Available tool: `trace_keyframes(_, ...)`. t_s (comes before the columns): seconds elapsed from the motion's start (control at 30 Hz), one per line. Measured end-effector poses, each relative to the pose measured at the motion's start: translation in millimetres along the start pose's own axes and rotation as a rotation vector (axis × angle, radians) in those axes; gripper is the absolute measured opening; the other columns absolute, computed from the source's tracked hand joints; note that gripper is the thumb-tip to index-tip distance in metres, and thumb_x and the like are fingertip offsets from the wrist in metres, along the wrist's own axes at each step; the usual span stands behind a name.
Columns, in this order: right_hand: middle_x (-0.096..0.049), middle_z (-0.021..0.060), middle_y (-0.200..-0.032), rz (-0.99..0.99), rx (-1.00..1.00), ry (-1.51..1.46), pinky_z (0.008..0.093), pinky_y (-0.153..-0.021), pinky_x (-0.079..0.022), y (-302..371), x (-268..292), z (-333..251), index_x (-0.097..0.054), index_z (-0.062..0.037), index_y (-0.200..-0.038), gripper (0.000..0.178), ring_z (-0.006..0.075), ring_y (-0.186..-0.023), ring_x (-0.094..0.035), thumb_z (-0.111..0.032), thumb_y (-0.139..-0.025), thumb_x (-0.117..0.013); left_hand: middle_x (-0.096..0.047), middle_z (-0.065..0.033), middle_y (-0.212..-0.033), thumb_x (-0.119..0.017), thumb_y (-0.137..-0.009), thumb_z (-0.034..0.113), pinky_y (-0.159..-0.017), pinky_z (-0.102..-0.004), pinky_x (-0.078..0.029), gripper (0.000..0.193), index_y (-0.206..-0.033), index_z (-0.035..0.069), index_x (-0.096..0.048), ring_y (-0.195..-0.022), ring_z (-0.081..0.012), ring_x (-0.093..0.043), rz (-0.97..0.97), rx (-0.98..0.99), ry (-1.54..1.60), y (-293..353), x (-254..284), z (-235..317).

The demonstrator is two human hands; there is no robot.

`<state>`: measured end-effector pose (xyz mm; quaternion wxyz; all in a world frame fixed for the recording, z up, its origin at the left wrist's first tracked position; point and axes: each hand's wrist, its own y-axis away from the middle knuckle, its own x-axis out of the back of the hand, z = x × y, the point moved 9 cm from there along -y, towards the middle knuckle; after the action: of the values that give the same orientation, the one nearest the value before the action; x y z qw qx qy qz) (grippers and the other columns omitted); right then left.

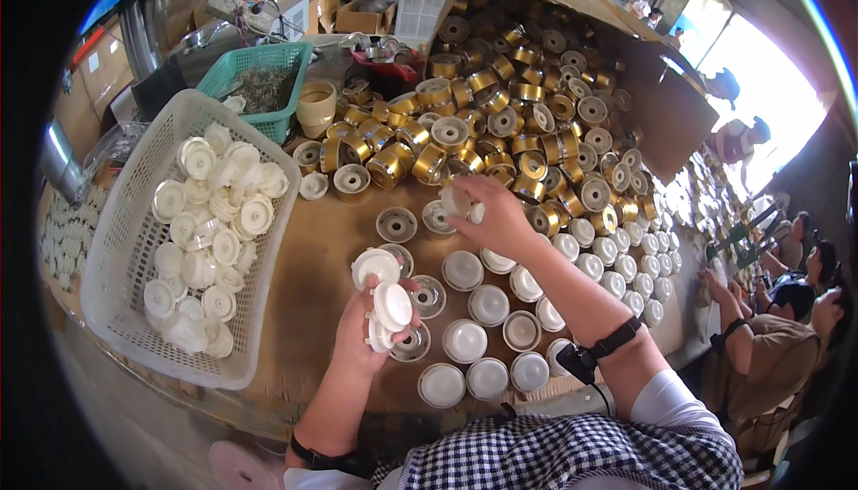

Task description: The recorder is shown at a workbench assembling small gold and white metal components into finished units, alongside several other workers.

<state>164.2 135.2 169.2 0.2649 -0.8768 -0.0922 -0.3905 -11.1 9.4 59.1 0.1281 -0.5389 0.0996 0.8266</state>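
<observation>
My left hand [356,336] is closed round several white plastic caps [391,306], held in a loose stack above the table. With the fingers of my right hand [497,215] I pinch another white cap [456,201], just over or touching a round metal part [435,217]; the contact is partly hidden. Near my left hand lie several round metal parts with open centres [427,296], one partly under the held caps. Between my forearms, rows of parts topped with white caps [465,341] sit on the brown tabletop [326,222].
A white basket [279,262] with loose white caps stands at left, a green basket [301,88] behind it. Gold-rimmed parts [433,92] spill from a cardboard box [675,115]. A beige cup [315,108] stands nearby. Other people [760,347] work at right.
</observation>
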Motion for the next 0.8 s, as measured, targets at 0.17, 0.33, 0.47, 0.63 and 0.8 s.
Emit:
trace_keyframes(0.17,-0.068,0.0148,-0.122,-0.168,0.137,0.284,0.0456,-0.100,-0.050,-3.6,-36.3,30.4,-0.067,-0.0060,-0.124,0.056,0.0347,-0.115,-0.062,-0.028,-0.076,-0.083,-0.066,-0.0224,-0.109,-0.052,-0.104,0.041,-0.045,-0.0279,-0.049,0.049,-0.133,0.002,-0.049,-0.072,-0.0293,-0.069,0.038,0.055,-0.032,-6.6,-4.4,-4.7)
trace_keyframes(0.33,-0.067,0.0143,-0.128,-0.343,0.009,0.350,0.0437,-0.100,-0.052,-11.4,-64.2,34.5,-0.067,-0.0081,-0.125,0.057,0.0374,-0.116,-0.063,-0.036,-0.077,-0.082,-0.067,-0.0185,-0.103,-0.047,-0.104,0.042,-0.037,-0.0313,-0.042,0.054,-0.141,0.004,-0.047,-0.061,-0.0290,-0.063,0.167,0.028,0.009,0.9,15.8,-0.3)
trace_keyframes(0.47,-0.066,0.0134,-0.123,-0.261,0.055,0.349,0.0432,-0.099,-0.050,-2.2,-83.7,32.5,-0.067,-0.0047,-0.117,0.050,0.0339,-0.116,-0.059,-0.033,-0.078,-0.080,-0.065,-0.0217,-0.100,-0.042,-0.106,0.047,-0.037,-0.0339,-0.045,0.057,-0.137,0.000,-0.047,-0.065,-0.0331,-0.065,0.221,-0.006,0.055,3.8,11.9,-0.5)
trace_keyframes(0.63,-0.065,0.0125,-0.126,-0.248,0.088,0.406,0.0410,-0.101,-0.048,9.1,-77.9,40.0,-0.069,-0.0046,-0.114,0.042,0.0319,-0.120,-0.055,-0.033,-0.084,-0.074,-0.066,-0.0116,-0.125,-0.053,-0.102,0.030,-0.089,-0.0484,-0.059,0.043,-0.135,0.003,-0.053,-0.107,-0.0304,-0.067,0.155,0.099,-0.141,4.4,38.6,1.5)
trace_keyframes(0.8,-0.066,0.0154,-0.122,-0.202,0.098,-0.176,0.0440,-0.099,-0.050,13.5,-55.6,-13.7,-0.066,-0.0005,-0.122,0.043,0.0327,-0.114,-0.061,-0.027,-0.089,-0.074,-0.066,-0.0125,-0.124,-0.057,-0.100,0.020,-0.090,-0.0447,-0.058,0.040,-0.136,0.003,-0.053,-0.106,-0.0276,-0.067,0.499,-0.074,-0.439,18.2,67.5,19.6)
